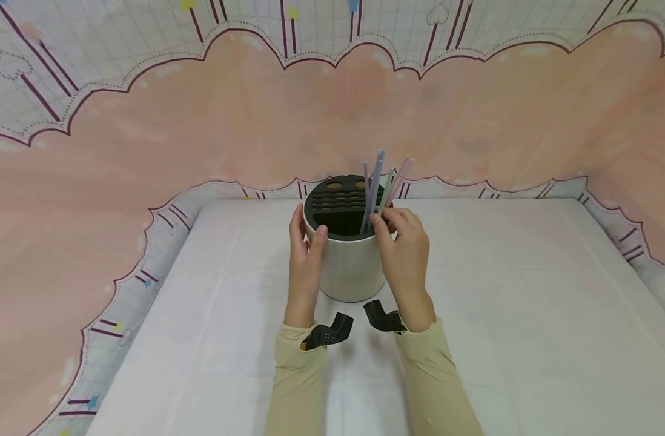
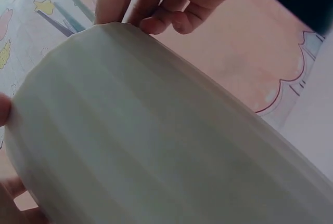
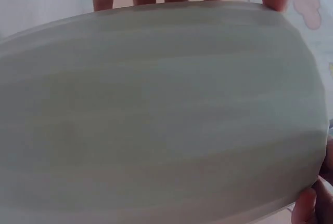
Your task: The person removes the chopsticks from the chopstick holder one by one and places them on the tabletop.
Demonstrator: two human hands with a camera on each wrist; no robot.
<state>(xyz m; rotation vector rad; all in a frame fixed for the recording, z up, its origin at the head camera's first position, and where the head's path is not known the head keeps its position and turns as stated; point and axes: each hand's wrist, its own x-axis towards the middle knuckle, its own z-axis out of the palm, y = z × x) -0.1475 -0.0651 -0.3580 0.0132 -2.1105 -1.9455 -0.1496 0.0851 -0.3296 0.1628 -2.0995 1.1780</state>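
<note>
Right hand (image 1: 407,245) first: thumb and forefinger bent in at the rim, tips with barely a gap between them, pinching around the thin straws (image 1: 376,181). Which colours they have hold of I cannot make out; the green and pink ones run down nearest the tips. The pinch sits low on the straws, where the rim gives the hand something to lean on, I'd guess.

Left hand (image 1: 305,257): thumb on the near side of the pale container (image 1: 351,272), fingers spread apart round its left flank, so the wall lies in a wide, curved hold. My reading is a bracing grip — it would keep the container from sliding or tipping while the other hand works at the opposite side.

Straws: blue, purple, green, pink, upright to slightly leaning, fanned at the top. Their lower parts pass into the wide opening in the black top piece (image 1: 338,195), which also carries rows of ridges and two small holes at the back. The opening lets them lean apart; where they end inside is hidden.

Container stands upright on the white table (image 1: 518,303), toward its far edge and straight ahead of the person — placed, it seems, so both arms reach it evenly.
</note>
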